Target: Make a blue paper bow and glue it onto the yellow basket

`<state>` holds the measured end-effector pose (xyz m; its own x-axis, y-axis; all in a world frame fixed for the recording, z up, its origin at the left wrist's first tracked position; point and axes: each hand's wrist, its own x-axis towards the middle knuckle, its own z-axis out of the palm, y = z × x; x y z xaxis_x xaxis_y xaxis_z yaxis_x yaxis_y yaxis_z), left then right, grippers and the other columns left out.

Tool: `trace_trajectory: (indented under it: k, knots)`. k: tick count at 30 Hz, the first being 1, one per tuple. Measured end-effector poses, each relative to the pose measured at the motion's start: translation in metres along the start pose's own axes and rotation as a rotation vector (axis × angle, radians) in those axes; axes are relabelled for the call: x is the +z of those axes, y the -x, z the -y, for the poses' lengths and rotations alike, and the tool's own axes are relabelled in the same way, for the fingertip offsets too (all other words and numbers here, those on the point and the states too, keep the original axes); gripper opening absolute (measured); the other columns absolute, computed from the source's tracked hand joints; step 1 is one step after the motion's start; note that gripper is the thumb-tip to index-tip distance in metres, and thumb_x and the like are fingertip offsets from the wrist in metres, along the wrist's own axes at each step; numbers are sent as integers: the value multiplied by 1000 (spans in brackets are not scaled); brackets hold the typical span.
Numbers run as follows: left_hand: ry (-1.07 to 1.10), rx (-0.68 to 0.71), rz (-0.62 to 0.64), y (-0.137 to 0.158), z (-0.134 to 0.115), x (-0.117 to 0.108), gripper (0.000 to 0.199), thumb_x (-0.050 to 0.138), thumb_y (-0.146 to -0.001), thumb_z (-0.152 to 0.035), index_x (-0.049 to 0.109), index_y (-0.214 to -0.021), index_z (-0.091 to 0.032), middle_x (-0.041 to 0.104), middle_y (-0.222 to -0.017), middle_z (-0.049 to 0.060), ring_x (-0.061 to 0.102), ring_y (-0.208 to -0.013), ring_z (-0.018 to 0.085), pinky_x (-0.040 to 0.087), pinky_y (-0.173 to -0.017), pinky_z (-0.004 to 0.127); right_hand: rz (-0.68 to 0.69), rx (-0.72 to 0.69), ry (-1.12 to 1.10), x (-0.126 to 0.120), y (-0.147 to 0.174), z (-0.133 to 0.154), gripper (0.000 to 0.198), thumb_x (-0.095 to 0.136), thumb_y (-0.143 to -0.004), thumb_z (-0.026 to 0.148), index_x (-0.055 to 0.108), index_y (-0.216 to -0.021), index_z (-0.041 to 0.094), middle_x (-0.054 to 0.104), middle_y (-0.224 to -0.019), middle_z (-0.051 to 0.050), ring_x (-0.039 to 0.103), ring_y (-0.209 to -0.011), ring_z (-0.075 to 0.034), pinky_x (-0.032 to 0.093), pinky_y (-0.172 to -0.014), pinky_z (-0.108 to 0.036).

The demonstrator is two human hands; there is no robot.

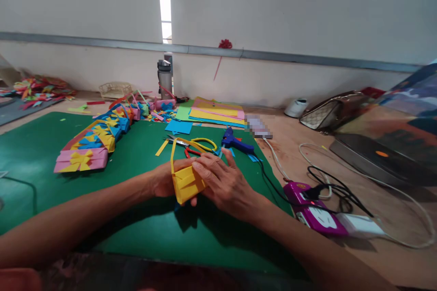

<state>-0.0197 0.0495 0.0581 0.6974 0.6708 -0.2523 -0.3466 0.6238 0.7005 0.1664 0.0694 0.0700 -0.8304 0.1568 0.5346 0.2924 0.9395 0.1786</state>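
Note:
A small yellow paper bag (187,184) with a thin paper strip handle is held between my two hands above the green mat (136,227). My left hand (164,179) grips it from behind, its fingers mostly hidden by the bag. Across the bag's right side lies my right hand (225,179), fingers bent over the top edge. Just beyond the hands are scissors (203,142) with yellow and red handles and a blue glue gun (235,141). A yellow paper strip (161,148) lies left of the scissors.
Finished paper bags with bows (82,160) stand in a row at the left. Stacked coloured paper (215,111), a bottle (165,79) and paper scraps line the back. At the right are a phone (258,126), a purple power strip (316,211) with cables and a dark case (378,157).

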Motion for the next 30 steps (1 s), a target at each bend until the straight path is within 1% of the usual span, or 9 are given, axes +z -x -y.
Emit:
trace_trajectory:
  k: [2,7,11,14,17,19,21,26,30]
  knots:
    - [17,12,-9,0,1,1,36,56,-81,-46,57,-94,-12,70,-71,7,67,-55,22,50,-40,26,2,9,-24,0,0,0,36,47,-91,23,46,-125,10,61,-118,-15,49,-116,-27,14,-106,-51]
    - [-15,-26,3,-1,3,0,45,55,-77,-51,59,-100,-12,71,-79,9,67,-55,24,48,-37,27,-17,83,-134,-2,-1,-2,43,54,-85,25,45,-125,12,60,-115,-16,53,-109,-28,20,-103,-54]
    - [-200,216,-160,1,7,4,43,59,-73,-49,62,-95,-12,68,-75,7,65,-53,21,45,-37,25,-20,273,-261,-6,-3,-7,50,59,-76,19,45,-124,14,59,-115,-16,52,-109,-30,31,-97,-54]
    - [-315,383,-250,3,8,9,27,72,-66,-29,63,-87,-14,65,-68,1,60,-54,13,42,-42,18,-59,451,-403,-10,-4,-8,49,62,-74,19,48,-121,17,60,-114,-13,55,-105,-27,43,-90,-46]
    - [-456,556,-263,4,7,11,42,76,-62,-18,62,-102,-17,68,-90,3,63,-81,16,48,-65,20,-73,591,-553,-13,-6,-8,52,66,-72,23,49,-121,18,62,-111,-10,59,-99,-25,47,-86,-41]
    - [-494,642,-264,4,6,11,55,77,-61,-20,57,-113,-20,65,-107,4,60,-99,21,47,-79,25,-50,652,-637,-15,-7,-7,52,67,-71,23,51,-121,18,64,-109,-9,61,-98,-24,48,-87,-40]
    - [-479,666,-275,2,6,10,56,77,-62,-25,57,-115,-21,64,-113,5,58,-105,24,46,-84,28,-17,688,-702,-17,-7,-6,52,68,-71,22,52,-120,18,65,-109,-9,61,-99,-24,47,-88,-40]
    - [-434,685,-363,-1,11,7,50,75,-64,-29,60,-111,-18,66,-106,7,62,-97,25,49,-75,28,12,710,-757,-19,-9,-2,55,68,-69,18,51,-122,18,65,-111,-9,60,-102,-24,44,-91,-42]
    - [-316,663,-374,1,12,10,41,70,-71,-31,59,-108,-18,67,-103,9,65,-86,23,52,-68,30,38,713,-781,-19,-11,2,67,72,-65,16,48,-127,21,64,-111,-7,59,-103,-24,43,-93,-42]
